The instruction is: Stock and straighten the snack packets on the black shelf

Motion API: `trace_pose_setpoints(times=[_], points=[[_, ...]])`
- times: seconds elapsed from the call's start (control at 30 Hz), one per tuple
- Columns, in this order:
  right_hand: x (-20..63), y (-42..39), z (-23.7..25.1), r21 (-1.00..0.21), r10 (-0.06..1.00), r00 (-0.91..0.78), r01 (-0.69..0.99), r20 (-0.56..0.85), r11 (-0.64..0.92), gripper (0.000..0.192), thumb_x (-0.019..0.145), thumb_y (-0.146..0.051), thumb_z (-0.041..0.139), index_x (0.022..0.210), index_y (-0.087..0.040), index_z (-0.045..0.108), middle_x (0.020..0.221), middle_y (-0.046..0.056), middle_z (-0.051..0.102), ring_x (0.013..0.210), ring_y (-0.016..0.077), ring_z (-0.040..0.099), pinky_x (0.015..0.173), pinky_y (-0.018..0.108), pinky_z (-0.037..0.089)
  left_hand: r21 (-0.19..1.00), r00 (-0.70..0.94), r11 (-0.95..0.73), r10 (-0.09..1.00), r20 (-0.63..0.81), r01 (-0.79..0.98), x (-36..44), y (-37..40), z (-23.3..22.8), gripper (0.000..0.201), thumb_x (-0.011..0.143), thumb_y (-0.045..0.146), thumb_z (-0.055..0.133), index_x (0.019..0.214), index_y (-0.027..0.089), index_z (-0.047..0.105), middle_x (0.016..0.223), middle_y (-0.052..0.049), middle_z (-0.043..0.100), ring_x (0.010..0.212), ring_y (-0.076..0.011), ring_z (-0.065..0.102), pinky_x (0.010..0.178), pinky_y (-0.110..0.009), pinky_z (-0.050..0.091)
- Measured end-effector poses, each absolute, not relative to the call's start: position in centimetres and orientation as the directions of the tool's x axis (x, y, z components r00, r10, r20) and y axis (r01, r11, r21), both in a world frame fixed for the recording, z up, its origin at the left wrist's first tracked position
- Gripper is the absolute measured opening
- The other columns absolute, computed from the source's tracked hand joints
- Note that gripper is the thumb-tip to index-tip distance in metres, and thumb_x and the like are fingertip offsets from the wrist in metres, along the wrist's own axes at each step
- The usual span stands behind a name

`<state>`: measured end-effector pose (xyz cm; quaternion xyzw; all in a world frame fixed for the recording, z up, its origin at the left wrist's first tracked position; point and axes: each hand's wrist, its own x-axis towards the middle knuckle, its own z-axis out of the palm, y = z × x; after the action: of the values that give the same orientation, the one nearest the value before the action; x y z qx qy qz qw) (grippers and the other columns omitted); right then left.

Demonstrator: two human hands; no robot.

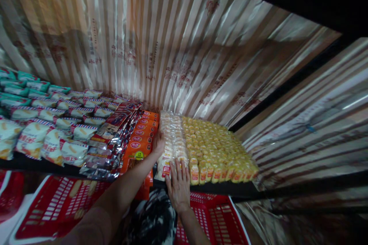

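- Nearest me, low in the view, a dark patterned bag (153, 220) sits between my forearms, with a red basket (59, 206) to its left and another red basket (215, 218) to its right.
- Far left on the shelf (235, 188) lie green packets (20, 86), then white snack bags (43, 138), then silvery dark packs (115, 138), then orange packets (142, 138).
- My left hand (159, 142) reaches up the gap between the orange packets and the pale packets (171, 141), pressed against the left flank of the pale rows; I cannot tell how far its grip is closed.
- My right hand (178, 183) lies flat with the fingers spread on the front end of the pale packets, its grip wide and holding nothing.
- Just right of that hand, touching the pale rows, stand the yellow packets (218, 149), running to the shelf's right end.
- Behind everything hangs striped shiny sheeting (172, 38).
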<state>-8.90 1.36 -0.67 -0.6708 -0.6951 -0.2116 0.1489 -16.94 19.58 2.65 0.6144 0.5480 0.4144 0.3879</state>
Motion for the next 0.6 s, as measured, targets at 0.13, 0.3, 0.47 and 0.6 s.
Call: trace_pose_setpoints(times=[0.13, 0.3, 0.47, 0.6], points=[[-9.1, 1.3, -0.4, 0.061, 0.873, -0.024, 0.998, 0.486, -0.006, 0.049, 0.091, -0.039, 0.041, 0.138, -0.024, 0.040, 0.148, 0.005, 0.031, 0.139, 0.0271, 0.017, 0.108, 0.046, 0.022, 0.895, 0.064, -0.092, 0.995, 0.071, 0.436, -16.6, 19.3, 2.8, 0.044, 0.094, 0.034, 0.024, 0.109, 0.016, 0.061, 0.110, -0.012, 0.066, 0.113, -0.0239, 0.056, 0.099, -0.034, 0.041], [-9.2, 1.2, -0.1, 0.033, 0.880, -0.001, 0.999, 0.475, -0.016, 0.050, 0.091, -0.042, 0.041, 0.139, -0.026, 0.038, 0.149, 0.004, 0.031, 0.139, 0.0264, 0.018, 0.109, 0.045, 0.022, 0.846, 0.064, -0.146, 0.989, 0.132, 0.512, -16.7, 18.6, 3.2, 0.040, 0.093, 0.027, 0.025, 0.106, 0.015, 0.061, 0.117, -0.013, 0.063, 0.120, -0.0244, 0.050, 0.109, -0.040, 0.027], [-9.3, 1.1, 0.2, 0.021, 0.894, 0.001, 1.000, 0.448, -0.012, 0.052, 0.092, -0.041, 0.040, 0.141, -0.026, 0.034, 0.149, 0.004, 0.030, 0.139, 0.0274, 0.017, 0.108, 0.046, 0.022, 0.793, 0.114, -0.206, 0.979, 0.171, 0.573, -17.5, 18.6, 3.6, 0.036, 0.087, 0.016, 0.032, 0.107, 0.006, 0.061, 0.129, -0.022, 0.052, 0.129, -0.0310, 0.038, 0.111, -0.046, 0.020], [-9.2, 1.0, 0.0, 0.014, 0.893, 0.007, 1.000, 0.450, -0.015, 0.052, 0.092, -0.040, 0.040, 0.141, -0.027, 0.032, 0.149, 0.004, 0.029, 0.139, 0.0273, 0.017, 0.109, 0.046, 0.021, 0.774, 0.032, -0.226, 0.966, 0.257, 0.591, -18.7, 17.1, 4.5, 0.037, 0.086, 0.019, 0.038, 0.117, 0.012, 0.056, 0.138, -0.015, 0.045, 0.137, -0.0292, 0.024, 0.112, -0.046, 0.018]])
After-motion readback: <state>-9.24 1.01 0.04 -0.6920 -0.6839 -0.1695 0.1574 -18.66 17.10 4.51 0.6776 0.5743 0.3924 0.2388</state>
